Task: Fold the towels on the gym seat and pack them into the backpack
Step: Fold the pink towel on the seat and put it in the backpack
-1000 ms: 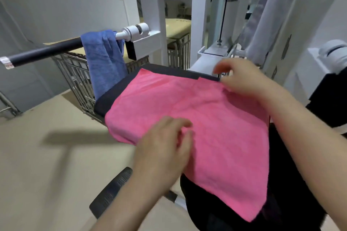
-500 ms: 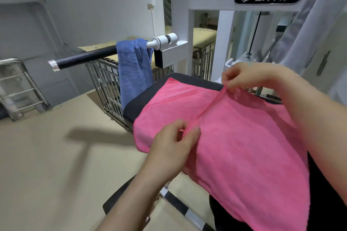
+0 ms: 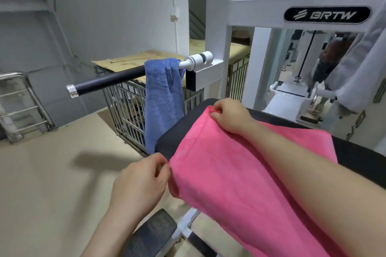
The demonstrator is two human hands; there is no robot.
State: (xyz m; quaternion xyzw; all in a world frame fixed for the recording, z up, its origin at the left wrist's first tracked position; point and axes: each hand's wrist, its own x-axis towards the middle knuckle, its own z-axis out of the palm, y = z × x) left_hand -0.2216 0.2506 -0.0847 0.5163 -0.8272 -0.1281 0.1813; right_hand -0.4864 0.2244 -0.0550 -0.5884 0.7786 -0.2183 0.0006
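The pink towel (image 3: 229,183) ran off the bottom edge and covered most of the black seat (image 3: 177,135). The left hand's (image 3: 142,181) fingertips lay hidden behind the towel's near corner. The blue towel's (image 3: 161,100) lower end was hidden behind the seat's corner.

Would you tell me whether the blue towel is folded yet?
Not folded: the blue towel hangs bunched over the black handle bar.

A gym: white BRTW weight machine (image 3: 325,14), padded seat (image 3: 177,137).
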